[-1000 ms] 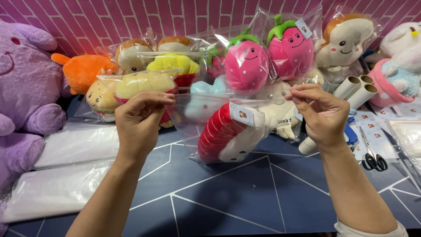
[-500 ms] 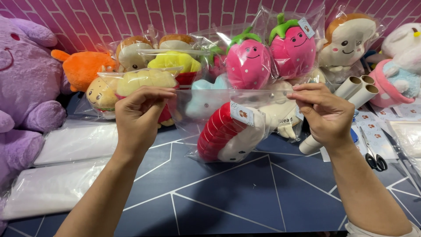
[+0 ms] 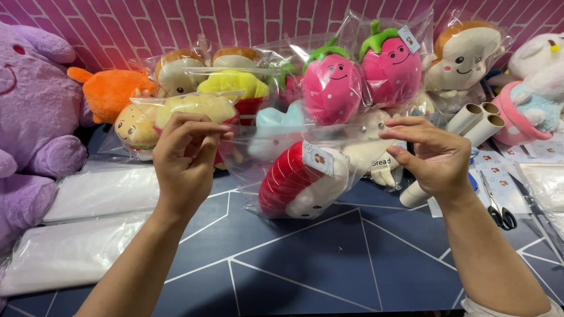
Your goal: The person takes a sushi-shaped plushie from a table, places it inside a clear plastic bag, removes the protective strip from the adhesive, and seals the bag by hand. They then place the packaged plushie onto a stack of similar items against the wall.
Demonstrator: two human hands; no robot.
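Both hands pinch the top edge of a clear plastic bag [image 3: 276,158], left hand [image 3: 185,155] at nine o'clock, right hand [image 3: 435,155] at three; inside hangs a red-and-white plush [image 3: 294,185] above the blue table [image 3: 329,264], pink strawberry plushes [image 3: 335,88] at twelve, scissors [image 3: 498,205] beyond the right hand

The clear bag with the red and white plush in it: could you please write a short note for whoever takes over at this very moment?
Left hand: pinches the top left edge of the clear bag, held above the blue table.
Right hand: pinches the top right edge.
Red and white plush: inside the bag, hanging at its bottom.
Done: plush is bagged.
Left: the bag's top looks not yet sealed, though I cannot tell for sure.
Nearby: bagged strawberry plushes behind, scissors at right, flat empty bags at left.
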